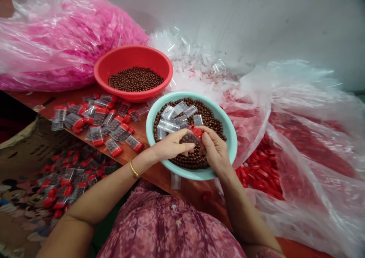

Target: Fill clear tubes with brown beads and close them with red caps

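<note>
Over a pale green basin of brown beads, my two hands hold one small clear plastic box filled with brown balls. My left hand grips the box's body between thumb and fingers. My right hand is closed on the red cap at the box's right end. The fingers partly cover both box and cap. Several clear boxes lie on the brown beads in the basin, just beyond my hands.
A red basin of brown beads stands behind. Filled red-capped boxes lie at the left, more in a carton below. Bags hold pink pieces and red caps. Clear boxes are heaped against the wall.
</note>
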